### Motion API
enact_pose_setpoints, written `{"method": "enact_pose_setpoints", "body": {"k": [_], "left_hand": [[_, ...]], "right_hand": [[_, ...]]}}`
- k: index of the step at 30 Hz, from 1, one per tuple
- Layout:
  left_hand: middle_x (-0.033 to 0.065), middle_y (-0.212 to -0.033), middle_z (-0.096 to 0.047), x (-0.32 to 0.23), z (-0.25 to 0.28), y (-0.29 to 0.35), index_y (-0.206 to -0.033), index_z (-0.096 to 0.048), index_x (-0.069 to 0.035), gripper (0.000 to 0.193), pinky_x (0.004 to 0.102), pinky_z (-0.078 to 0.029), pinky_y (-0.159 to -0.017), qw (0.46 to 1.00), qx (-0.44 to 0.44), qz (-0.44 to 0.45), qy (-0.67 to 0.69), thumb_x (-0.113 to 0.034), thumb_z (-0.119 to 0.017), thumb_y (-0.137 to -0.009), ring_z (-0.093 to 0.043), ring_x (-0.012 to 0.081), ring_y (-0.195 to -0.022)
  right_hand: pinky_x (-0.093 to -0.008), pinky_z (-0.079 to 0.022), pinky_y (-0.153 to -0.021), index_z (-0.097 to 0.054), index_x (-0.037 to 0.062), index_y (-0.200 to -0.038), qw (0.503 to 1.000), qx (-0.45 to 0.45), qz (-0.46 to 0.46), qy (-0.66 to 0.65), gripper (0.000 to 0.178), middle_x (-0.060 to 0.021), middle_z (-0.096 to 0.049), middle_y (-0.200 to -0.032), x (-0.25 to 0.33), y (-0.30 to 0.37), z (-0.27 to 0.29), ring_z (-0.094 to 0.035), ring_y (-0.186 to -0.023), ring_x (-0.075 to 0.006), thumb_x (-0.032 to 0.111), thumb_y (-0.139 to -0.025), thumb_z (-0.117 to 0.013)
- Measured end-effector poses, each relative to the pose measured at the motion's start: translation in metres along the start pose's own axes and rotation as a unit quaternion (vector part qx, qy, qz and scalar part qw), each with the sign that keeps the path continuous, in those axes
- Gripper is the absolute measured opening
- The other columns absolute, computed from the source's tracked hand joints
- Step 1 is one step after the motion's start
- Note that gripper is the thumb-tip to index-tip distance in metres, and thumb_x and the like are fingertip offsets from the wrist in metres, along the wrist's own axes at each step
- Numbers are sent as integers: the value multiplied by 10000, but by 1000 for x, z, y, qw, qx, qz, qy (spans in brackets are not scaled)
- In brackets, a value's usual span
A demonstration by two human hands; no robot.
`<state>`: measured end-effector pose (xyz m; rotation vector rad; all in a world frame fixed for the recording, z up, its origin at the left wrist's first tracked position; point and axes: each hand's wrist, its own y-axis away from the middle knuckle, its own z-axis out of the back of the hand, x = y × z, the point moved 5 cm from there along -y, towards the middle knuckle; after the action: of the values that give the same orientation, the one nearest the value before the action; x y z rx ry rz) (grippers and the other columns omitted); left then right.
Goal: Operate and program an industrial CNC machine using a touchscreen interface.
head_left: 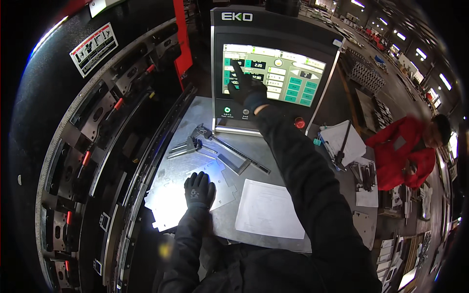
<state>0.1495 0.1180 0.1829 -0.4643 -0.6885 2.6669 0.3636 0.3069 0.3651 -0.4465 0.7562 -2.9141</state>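
Observation:
My right hand (pixel 247 89), in a black glove, reaches up to the lit touchscreen (pixel 295 80) of a dark control panel. Its index finger points out over the left part of the display; whether the fingertip touches the glass I cannot tell. Nothing shows in that hand. My left hand (pixel 199 191), gloved in black too, lies flat, palm down, on a thin sheet-metal piece (pixel 222 192) with notched edges. Strong light whitens the left part of that piece. Beyond it, a caliper (pixel 239 152) lies slanted on the grey metal table (pixel 198 115), beside other metal measuring tools (pixel 188 146).
A white paper sheet (pixel 268 210) lies right of my left hand. Along the left stands a large black machine with a row of clamps (pixel 88 158) with red handles. A red emergency button (pixel 299 122) sits on the panel. Further right, a person in red (pixel 403 151) is among papers and metal parts.

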Motion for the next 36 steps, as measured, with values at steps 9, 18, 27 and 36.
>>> {"method": "enact_pose_setpoints", "body": {"k": [9,18,27,36], "left_hand": [[94,-992,-595,-4,3,0,-905,-553,-66,235,409,-388,-823,998,-56,-29,-7,-202,-553,-714,-529,308,-936],[88,-1053,-609,4,-6,1,-974,-577,-71,286,422,-381,-884,1000,-10,-5,-2,-203,-573,-719,-529,325,-1019],[88,-1011,-599,-2,1,-3,-926,-563,-67,243,410,-388,-841,1000,-5,-8,-1,-198,-554,-721,-527,307,-953],[90,-1010,-602,-3,1,-2,-929,-565,-69,247,411,-387,-848,1000,-23,-13,-2,-198,-561,-719,-530,308,-965]], "right_hand": [[-454,-478,-635,-155,210,-1422,999,37,-19,-4,725,-173,-631,-972,24,-20,-13,-624,-814,-350,369,-804,-499],[-458,-490,-683,-186,202,-1414,1000,21,10,-21,698,-154,-630,-1031,-1,14,-15,-625,-876,-339,368,-809,-495],[-454,-493,-697,-160,235,-1426,998,57,-7,11,721,-143,-624,-1058,-11,16,-13,-623,-893,-340,388,-806,-495],[-465,-490,-719,-141,251,-1430,996,74,-34,35,719,-143,-616,-1085,19,-20,-2,-615,-914,-359,393,-815,-485]]}}
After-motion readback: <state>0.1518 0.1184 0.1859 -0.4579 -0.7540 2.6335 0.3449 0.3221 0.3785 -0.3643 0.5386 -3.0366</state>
